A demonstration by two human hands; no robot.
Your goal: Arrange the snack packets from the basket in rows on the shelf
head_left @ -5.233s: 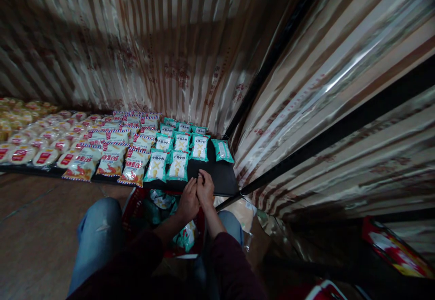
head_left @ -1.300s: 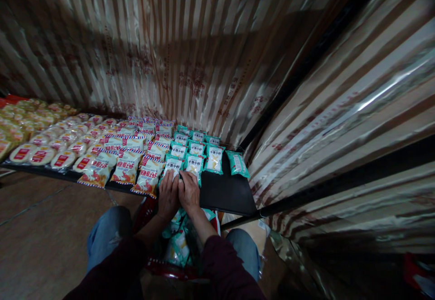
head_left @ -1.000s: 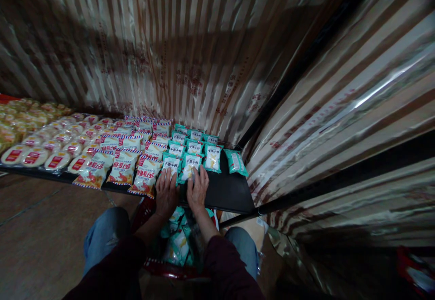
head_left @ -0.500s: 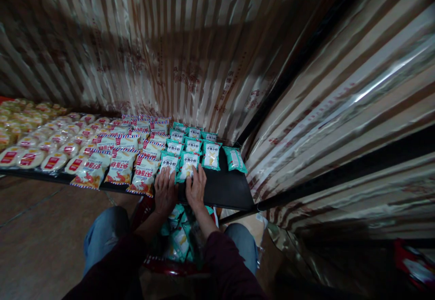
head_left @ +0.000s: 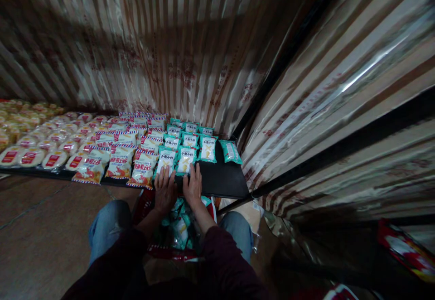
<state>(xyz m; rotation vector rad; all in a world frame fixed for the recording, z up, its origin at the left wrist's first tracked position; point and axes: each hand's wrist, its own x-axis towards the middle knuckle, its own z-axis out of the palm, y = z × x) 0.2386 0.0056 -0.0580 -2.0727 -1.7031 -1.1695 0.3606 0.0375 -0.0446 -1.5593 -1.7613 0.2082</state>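
Observation:
My left hand (head_left: 165, 192) lies with fingers stretched out on the lower end of a green-and-white snack bag (head_left: 166, 158) in the front row of the shelf. Just right of it, the fingertips of my right hand (head_left: 193, 186) are at the bottom edge of a neighbouring snack bag (head_left: 186, 158); its fingers are extended too. Neither hand is wrapped round a bag. More green bags stand in rows behind these two, and a single one (head_left: 231, 151) lies turned over at the right. Below my hands, a red basket (head_left: 185, 258) between my knees holds several loose green bags.
Left along the black shelf (head_left: 222, 180) are shrimp-snack bags (head_left: 142, 167) with striped edges, then round wrapped cakes (head_left: 56, 159) and yellow packets (head_left: 20, 114). Striped plastic sheeting (head_left: 190, 41) hangs behind. A dark metal bar (head_left: 292, 180) crosses at the right.
Both hands have slid slightly back toward the shelf's front edge, leaving more of the two front green bags showing. The camera view has shifted a little.

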